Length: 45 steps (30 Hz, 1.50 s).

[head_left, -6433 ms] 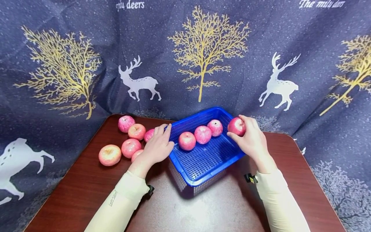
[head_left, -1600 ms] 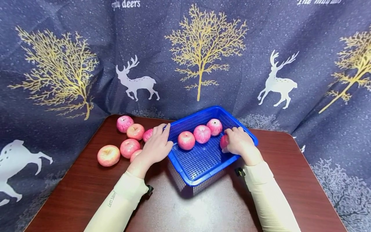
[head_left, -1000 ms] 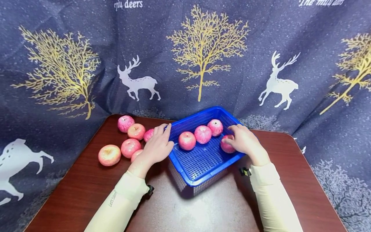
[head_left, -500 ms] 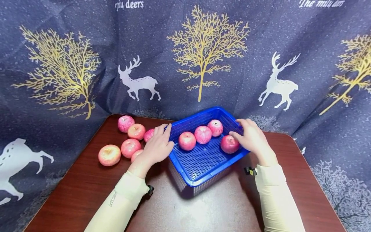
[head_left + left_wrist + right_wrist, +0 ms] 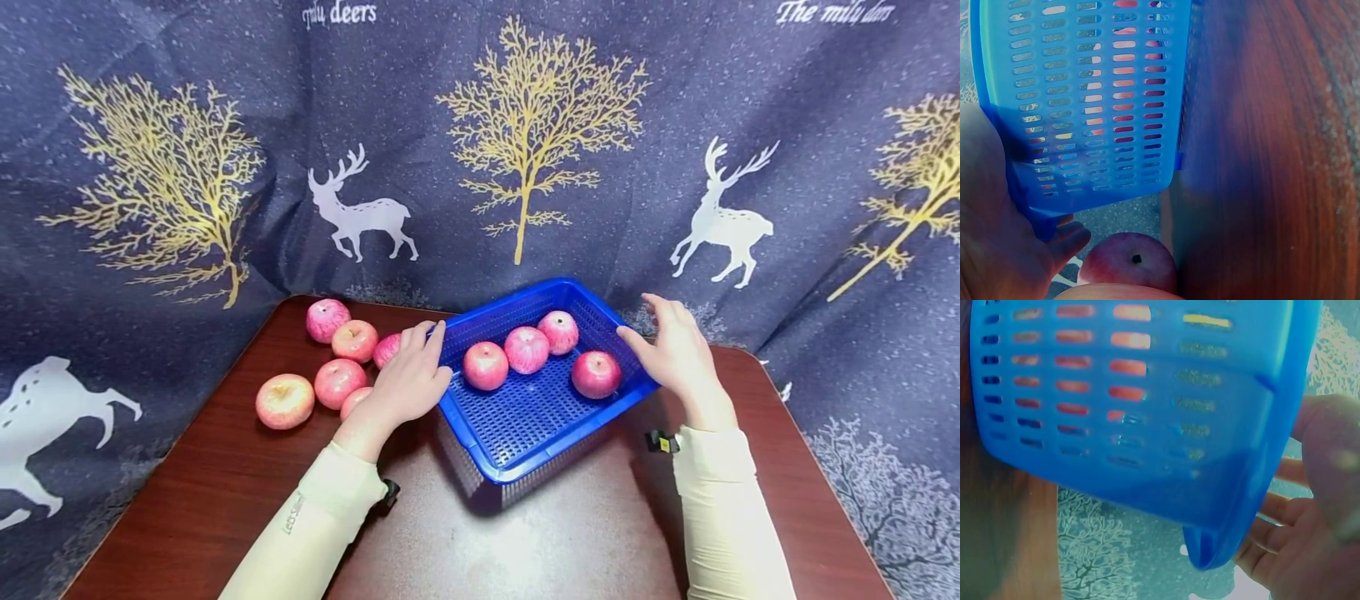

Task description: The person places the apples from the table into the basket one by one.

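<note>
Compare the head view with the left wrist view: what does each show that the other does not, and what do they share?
Only the head view shows the right hand, near the rim of the blue plastic basket, and the four apples inside uncovered from above.

Only the left wrist view shows the palm side of the left hand.

Both show the left hand, the basket's slots, apples outside the basket, the brown table and part of the patterned backdrop.

Glare whitens a glossy red-brown wooden table (image 5: 502, 546) in front of a blue rectangular plastic basket (image 5: 577, 436); wrist views look hazy.
</note>
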{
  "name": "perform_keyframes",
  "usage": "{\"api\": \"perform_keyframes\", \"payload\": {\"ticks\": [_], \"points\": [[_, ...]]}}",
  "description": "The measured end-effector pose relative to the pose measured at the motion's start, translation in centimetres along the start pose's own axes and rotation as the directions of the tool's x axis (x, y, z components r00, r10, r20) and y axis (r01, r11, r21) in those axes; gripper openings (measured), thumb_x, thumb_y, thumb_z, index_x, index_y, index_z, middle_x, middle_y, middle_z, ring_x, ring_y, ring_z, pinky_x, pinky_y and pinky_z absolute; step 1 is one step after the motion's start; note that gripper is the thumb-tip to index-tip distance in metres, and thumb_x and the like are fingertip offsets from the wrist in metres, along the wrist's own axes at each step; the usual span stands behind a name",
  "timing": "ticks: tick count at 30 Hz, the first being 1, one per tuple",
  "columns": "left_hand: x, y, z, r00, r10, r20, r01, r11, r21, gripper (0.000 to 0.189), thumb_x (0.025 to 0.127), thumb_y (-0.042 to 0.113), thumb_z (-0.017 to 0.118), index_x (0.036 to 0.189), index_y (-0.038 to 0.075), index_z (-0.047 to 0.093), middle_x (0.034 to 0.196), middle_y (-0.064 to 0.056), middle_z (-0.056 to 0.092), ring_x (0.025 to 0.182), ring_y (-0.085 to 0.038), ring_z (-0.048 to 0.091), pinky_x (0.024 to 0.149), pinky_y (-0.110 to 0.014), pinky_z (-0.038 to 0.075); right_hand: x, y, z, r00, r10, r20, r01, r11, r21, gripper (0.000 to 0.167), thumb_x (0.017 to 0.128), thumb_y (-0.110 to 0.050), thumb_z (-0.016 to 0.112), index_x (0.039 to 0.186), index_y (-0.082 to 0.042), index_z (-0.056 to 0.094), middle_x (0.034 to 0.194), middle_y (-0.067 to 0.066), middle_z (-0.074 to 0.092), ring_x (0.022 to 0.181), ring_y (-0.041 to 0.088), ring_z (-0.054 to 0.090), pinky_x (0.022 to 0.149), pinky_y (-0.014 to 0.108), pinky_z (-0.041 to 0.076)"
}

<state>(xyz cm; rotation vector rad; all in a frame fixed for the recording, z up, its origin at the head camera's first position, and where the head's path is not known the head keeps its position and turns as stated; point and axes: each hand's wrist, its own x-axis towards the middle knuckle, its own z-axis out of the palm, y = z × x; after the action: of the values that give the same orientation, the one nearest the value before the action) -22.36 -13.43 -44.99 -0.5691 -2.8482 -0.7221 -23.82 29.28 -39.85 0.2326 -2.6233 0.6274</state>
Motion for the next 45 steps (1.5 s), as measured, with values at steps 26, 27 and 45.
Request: {"api": "perform_keyframes", "payload": {"ticks": [26,27,45], "points": [[-0.1,0.0,-0.1,1.000,0.004,-0.013,-0.004,1.000,-0.001,0.075,0.103,0.021,0.057,0.170,-0.005,0.036,0.171,-0.027,0.037,0.155,-0.044,0.035,0.124,-0.059,0.039,0.0,3.4,2.7,0.957,0.155,0.244,-0.199,0.966,0.165,0.064,0.112,-0.049,0.062,0.146,0.005,0.066,0.141,0.033,0.068,0.129,0.049,0.065,0.112,0.063,0.046],[-0.1,0.0,0.0,1.000,0.002,-0.011,-0.002,1.000,-0.001,0.075,0.103,0.021,0.057,0.170,-0.005,0.036,0.171,-0.027,0.037,0.156,-0.044,0.035,0.125,-0.059,0.039,0.0,3.4,2.8,0.956,0.157,0.246,-0.201,0.965,0.167,0.064,0.112,-0.049,0.062,0.146,0.005,0.066,0.141,0.033,0.069,0.129,0.049,0.065,0.112,0.063,0.046],[-0.1,0.1,-0.4,1.000,0.000,0.005,0.000,1.000,-0.005,0.076,0.105,0.024,0.057,0.171,-0.004,0.034,0.173,-0.026,0.034,0.157,-0.044,0.033,0.125,-0.060,0.038,0.2,3.3,2.7,0.931,0.208,0.299,-0.269,0.946,0.180,0.056,0.115,-0.042,0.056,0.146,0.004,0.065,0.138,0.031,0.069,0.125,0.048,0.065,0.112,0.063,0.044]]}}
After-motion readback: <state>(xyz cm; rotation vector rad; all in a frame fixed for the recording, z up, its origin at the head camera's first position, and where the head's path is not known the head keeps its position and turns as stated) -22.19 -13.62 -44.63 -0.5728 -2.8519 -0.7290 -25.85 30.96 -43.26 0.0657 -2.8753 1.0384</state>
